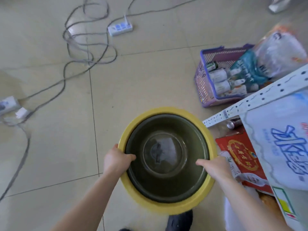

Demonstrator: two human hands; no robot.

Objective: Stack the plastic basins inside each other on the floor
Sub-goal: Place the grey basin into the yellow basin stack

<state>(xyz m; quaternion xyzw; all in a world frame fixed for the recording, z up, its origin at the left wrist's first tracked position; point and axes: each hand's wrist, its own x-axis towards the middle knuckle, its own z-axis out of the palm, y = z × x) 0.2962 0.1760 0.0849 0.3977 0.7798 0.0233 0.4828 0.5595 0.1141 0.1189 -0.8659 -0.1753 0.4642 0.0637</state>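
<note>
Directly below the person, a dark olive round plastic basin (pixel 166 157) sits nested inside a wider yellow round plastic basin (pixel 168 205), the yellow rim showing as a ring all the way around it. Both hands are on the near half of the stack: the left hand (pixel 116 160) curls over the left side of the rims, thumb hooked inside the dark basin, and the right hand (pixel 215 167) closes over the right side in the same way, thumb pointing inward. Each hand appears clamped on both rims together, though whether the fingers underneath reach the yellow wall cannot be seen. The basins are round, so no long axis matters; what counts is that the grips lie opposite each other across the near half, neither hand nearer than the other. Whether the stack rests on the beige tiled floor (pixel 133 80) or hangs just above it cannot be told; the blurred yellow rim hints it is in motion. A dark shoe (pixel 180 220) shows at the near edge, just beside the rim. To the right stand a red printed box (pixel 241 155) and a white perforated metal shelf rail (pixel 250 102), close to the yellow rim; a purple slatted plastic basket (pixel 208 80) lies farther off, and grey cables (pixel 75 47) trail at far left.
</note>
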